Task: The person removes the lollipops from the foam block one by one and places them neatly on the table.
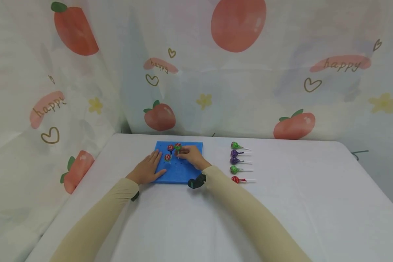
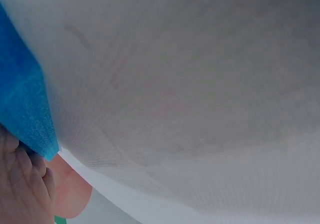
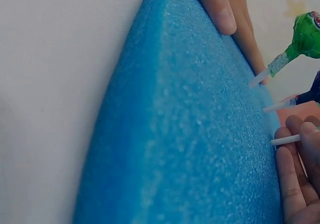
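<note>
A blue foam board [image 1: 174,175] lies on the white table, with several small holes in its top. My left hand [image 1: 147,169] rests on its left edge, fingers stretched out and thumb apart. My right hand [image 1: 192,155] reaches over the board and pinches a green-and-red wrapped lollipop [image 1: 178,146]. In the right wrist view the white stick [image 3: 286,140] meets the foam between my fingertips; how deep it sits I cannot tell. Beside it a red-topped lollipop [image 1: 170,148] and a nearer green-and-red lollipop [image 1: 167,157] stand upright in the board.
Right of the board, several lollipops lie in a column, sticks pointing right: a green lollipop [image 1: 235,145] at the back, purple lollipops [image 1: 234,160] mid-column, a red lollipop [image 1: 236,179] at the front. A printed cloth [image 1: 190,83] hangs behind the table.
</note>
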`<state>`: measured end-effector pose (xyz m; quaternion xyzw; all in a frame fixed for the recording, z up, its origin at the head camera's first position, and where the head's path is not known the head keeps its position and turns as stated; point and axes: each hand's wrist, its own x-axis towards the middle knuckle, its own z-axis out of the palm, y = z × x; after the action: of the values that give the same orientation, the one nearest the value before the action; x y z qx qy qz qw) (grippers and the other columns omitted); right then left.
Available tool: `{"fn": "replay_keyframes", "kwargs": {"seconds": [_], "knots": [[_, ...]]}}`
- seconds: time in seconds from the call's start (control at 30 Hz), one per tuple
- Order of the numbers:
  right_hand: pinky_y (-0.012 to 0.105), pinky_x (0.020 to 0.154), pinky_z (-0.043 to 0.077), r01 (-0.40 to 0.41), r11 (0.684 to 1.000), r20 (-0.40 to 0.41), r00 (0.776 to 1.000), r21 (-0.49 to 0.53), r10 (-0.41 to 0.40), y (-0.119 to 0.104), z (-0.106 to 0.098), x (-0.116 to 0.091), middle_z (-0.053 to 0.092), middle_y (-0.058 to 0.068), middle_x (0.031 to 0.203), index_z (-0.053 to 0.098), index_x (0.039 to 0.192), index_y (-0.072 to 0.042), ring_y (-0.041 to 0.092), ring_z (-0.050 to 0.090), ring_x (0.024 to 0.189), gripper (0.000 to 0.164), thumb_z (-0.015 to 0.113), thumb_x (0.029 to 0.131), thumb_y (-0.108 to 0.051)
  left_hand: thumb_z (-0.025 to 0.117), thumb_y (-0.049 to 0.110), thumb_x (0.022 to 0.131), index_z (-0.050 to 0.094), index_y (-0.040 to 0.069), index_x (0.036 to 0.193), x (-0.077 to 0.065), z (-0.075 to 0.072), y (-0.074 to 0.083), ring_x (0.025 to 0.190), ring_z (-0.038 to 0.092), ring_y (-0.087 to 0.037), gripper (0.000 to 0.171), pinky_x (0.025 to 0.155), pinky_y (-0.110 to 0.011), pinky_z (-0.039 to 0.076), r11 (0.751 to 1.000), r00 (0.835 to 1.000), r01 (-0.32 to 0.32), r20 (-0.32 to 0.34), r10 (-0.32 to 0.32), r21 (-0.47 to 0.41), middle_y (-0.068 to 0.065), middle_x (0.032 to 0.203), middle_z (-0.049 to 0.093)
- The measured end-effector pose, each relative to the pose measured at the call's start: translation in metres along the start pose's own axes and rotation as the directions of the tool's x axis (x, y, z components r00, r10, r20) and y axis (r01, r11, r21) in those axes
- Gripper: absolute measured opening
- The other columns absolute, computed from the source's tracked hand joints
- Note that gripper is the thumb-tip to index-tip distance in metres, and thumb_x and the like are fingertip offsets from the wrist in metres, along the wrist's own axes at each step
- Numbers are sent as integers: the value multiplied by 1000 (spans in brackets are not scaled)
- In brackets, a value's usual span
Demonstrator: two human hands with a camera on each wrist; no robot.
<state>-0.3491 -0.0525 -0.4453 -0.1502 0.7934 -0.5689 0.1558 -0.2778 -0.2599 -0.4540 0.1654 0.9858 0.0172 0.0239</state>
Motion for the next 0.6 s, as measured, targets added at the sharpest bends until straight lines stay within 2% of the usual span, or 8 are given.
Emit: {"fn": "replay_keyframes", "kwargs": {"seconds": [0.2, 0.37, 0.6], "knots": [[34, 93, 52, 16, 1000, -19, 1000, 15, -16, 1, 0, 0, 69, 16, 110, 68, 111, 0, 21, 64, 101, 23, 62, 89, -6, 44, 46, 96, 19, -8, 146, 0, -1, 0, 144, 16, -38, 77, 117, -50, 21, 1000, 1000, 0, -4, 0, -7, -26, 154, 17], [36, 96, 50, 9, 1000, -16, 1000, 29, -8, 2, -3, -2, 69, 15, 111, 67, 112, 0, 21, 63, 103, 24, 61, 90, -7, 42, 48, 96, 17, -7, 147, 1, 1, 0, 145, 15, -37, 79, 117, -49, 20, 1000, 1000, 11, 7, -11, -5, -25, 155, 15], [35, 99, 48, 23, 989, 45, 999, 145, -30, -2, -12, -6, 67, 17, 115, 64, 116, 1, 24, 63, 111, 26, 57, 93, -9, 41, 50, 96, 17, -6, 147, 1, 0, 1, 145, 15, -37, 80, 117, -49, 19, 1000, 1000, 19, 15, -19, -3, -24, 155, 15]]}}
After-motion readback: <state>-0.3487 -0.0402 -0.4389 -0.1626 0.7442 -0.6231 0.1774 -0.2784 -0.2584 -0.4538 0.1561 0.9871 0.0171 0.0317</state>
